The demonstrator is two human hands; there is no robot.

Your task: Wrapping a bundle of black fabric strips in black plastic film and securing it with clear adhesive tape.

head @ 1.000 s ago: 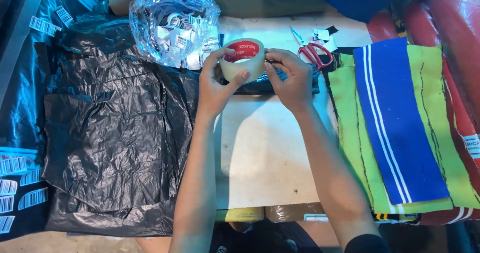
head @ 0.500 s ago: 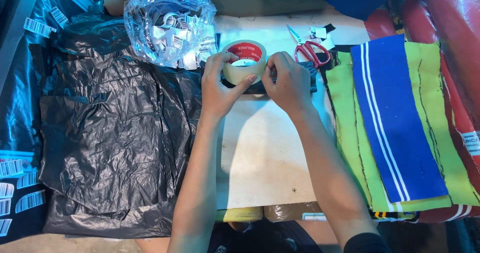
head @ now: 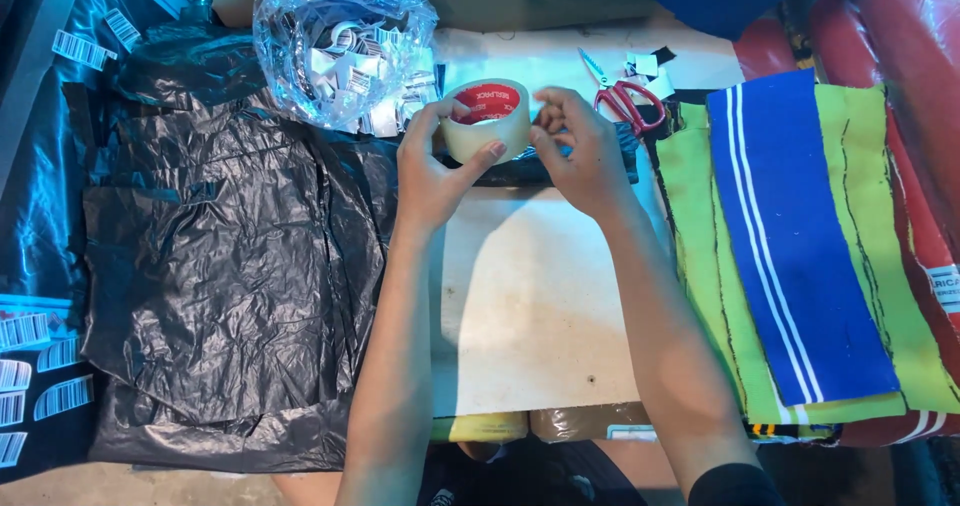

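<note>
My left hand [head: 437,171] grips a roll of clear packing tape [head: 487,118] with a red core, held upright above the pale table [head: 530,306]. My right hand [head: 580,151] touches the roll's right edge with its fingertips pinched at the tape's surface. A dark folded plastic packet [head: 560,166] lies on the table just beneath both hands, partly hidden by them.
Black plastic bags [head: 230,276] cover the left side. A clear bag of white labels [head: 345,51] sits at the back. Red-handled scissors [head: 625,96] lie behind my right hand. Green and blue striped cloth [head: 790,246] is stacked at right. Barcode stickers [head: 40,366] lie at far left.
Both hands and the tape roll have stayed nearly in place; my right hand's fingers have shifted along the roll's edge.
</note>
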